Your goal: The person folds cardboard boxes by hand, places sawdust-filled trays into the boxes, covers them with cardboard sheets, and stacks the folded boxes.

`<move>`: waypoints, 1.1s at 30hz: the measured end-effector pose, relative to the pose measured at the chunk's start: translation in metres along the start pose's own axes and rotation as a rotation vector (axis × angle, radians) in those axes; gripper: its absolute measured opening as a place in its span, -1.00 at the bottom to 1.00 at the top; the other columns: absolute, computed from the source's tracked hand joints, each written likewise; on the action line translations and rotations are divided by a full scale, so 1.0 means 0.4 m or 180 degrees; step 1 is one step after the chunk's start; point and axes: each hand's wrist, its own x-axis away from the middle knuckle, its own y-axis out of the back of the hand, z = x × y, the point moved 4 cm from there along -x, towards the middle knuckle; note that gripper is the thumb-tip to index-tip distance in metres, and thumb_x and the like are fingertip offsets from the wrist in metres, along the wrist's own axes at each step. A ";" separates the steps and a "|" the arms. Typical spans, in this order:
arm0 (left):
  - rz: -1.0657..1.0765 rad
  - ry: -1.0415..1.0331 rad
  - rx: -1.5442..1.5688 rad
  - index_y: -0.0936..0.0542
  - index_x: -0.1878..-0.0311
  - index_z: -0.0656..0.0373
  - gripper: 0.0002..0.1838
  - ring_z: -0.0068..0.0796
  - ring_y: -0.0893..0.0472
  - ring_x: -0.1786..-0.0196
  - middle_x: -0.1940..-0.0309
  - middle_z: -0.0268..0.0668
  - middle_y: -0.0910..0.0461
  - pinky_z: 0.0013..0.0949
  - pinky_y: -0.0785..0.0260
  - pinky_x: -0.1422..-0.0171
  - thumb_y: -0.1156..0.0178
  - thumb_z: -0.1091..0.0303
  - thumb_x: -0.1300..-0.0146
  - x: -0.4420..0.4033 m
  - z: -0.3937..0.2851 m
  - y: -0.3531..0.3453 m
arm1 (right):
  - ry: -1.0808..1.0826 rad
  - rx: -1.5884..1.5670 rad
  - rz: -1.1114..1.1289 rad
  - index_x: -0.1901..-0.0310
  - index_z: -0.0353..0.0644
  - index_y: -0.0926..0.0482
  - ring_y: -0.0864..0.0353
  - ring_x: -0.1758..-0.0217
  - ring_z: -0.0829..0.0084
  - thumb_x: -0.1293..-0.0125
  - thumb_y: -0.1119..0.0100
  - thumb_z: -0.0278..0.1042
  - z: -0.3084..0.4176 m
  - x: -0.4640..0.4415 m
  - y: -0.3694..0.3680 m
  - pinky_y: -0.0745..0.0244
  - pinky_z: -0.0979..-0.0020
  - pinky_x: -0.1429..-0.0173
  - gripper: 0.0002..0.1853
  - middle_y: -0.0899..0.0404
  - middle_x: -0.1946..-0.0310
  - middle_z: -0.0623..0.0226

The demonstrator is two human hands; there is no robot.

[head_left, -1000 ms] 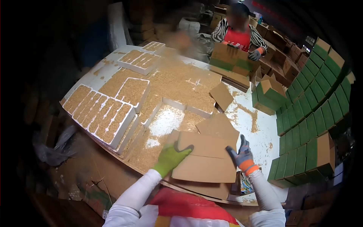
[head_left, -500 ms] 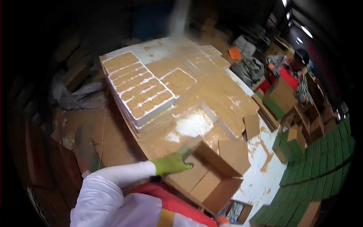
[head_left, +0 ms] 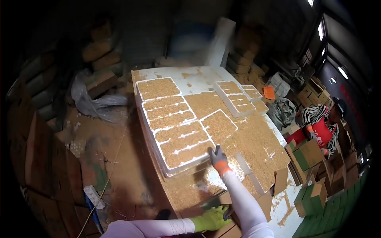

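My left hand [head_left: 211, 219], in a yellow-green glove, grips the edge of an open cardboard box [head_left: 224, 232] at the bottom of the view. Most of that box is hidden by my arms. My right hand [head_left: 219, 158], in a grey glove with an orange cuff, reaches forward with fingers stretched out at the near right corner of a white foam tray [head_left: 186, 162]. Brown, sawdust-like material fills the tray's sections. Behind it in the same row stand more filled white trays [head_left: 168, 111]. Another white rim [head_left: 237, 129] shows in the loose material beside them.
Smaller filled trays [head_left: 234, 113] stand towards the back right of the white table [head_left: 198, 75]. A co-worker [head_left: 323, 127] in a red apron handles cardboard boxes [head_left: 307, 156] at the right. Green-and-brown cartons [head_left: 311, 200] are stacked nearby. Plastic sheeting [head_left: 95, 99] lies at the left.
My right hand has come up from low beside the box and reached forward to the foam tray's corner. My left hand stays at the box. The view has tilted upward.
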 end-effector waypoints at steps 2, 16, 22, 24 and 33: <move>0.0007 -0.0149 -0.0209 -0.27 -0.35 0.34 -0.37 0.15 -0.44 -0.23 -0.24 0.20 -0.37 0.03 -0.28 -0.30 0.01 0.02 -0.43 0.006 -0.001 -0.060 | 0.0547 0.0191 -0.0125 -0.03 -0.16 -0.58 -0.65 0.13 0.03 -0.31 -0.06 0.36 -0.051 0.044 -0.016 -0.50 0.18 0.01 -0.34 -0.66 0.21 0.06; 0.0069 -0.1239 0.0092 -0.52 -0.09 0.25 -0.70 0.07 -0.53 0.03 -0.02 0.08 -0.49 0.00 -0.39 -0.15 -0.08 0.31 -0.38 -0.031 0.014 -0.048 | -0.0236 -0.1972 -0.0113 -0.38 -0.37 -0.26 -0.48 -0.27 0.11 -0.04 -0.41 0.37 0.036 0.292 0.144 -0.38 0.29 -0.32 0.09 -0.49 -0.20 -0.11; 0.0340 -0.1656 -0.0967 -0.30 -0.40 0.21 -0.49 0.03 -0.45 -0.26 -0.33 0.06 -0.32 -0.10 -0.33 -0.34 0.00 0.34 -0.41 -0.004 0.027 -0.017 | -0.0603 -0.3677 -0.0975 -0.37 -0.24 -0.27 -0.55 -0.15 0.40 -0.32 -0.35 -0.14 -0.080 0.813 0.440 -0.52 0.39 -0.19 -0.30 -0.50 -0.16 0.15; 0.0380 -0.1448 -0.0419 -0.25 -0.43 0.22 -0.44 0.02 -0.47 -0.25 -0.37 0.06 -0.28 -0.11 -0.34 -0.32 0.01 0.41 -0.37 -0.013 0.057 -0.018 | -0.0605 -0.3461 -0.1375 -0.39 -0.26 -0.24 -0.45 -0.26 0.39 -0.45 -0.13 -0.30 -0.117 0.996 0.470 -0.42 0.32 -0.30 -0.45 -0.48 -0.19 0.18; 0.0754 -0.0845 0.0133 -0.22 -0.43 0.35 -0.47 -0.03 -0.56 -0.15 -0.26 0.11 -0.44 -0.21 -0.42 -0.20 0.10 0.46 -0.40 -0.027 0.093 -0.060 | -0.1401 -0.2272 -0.2194 -0.35 -0.33 -0.31 -0.47 -0.20 0.40 -0.36 -0.27 -0.31 -0.344 1.300 0.304 -0.38 0.36 -0.27 -0.40 -0.48 -0.19 0.22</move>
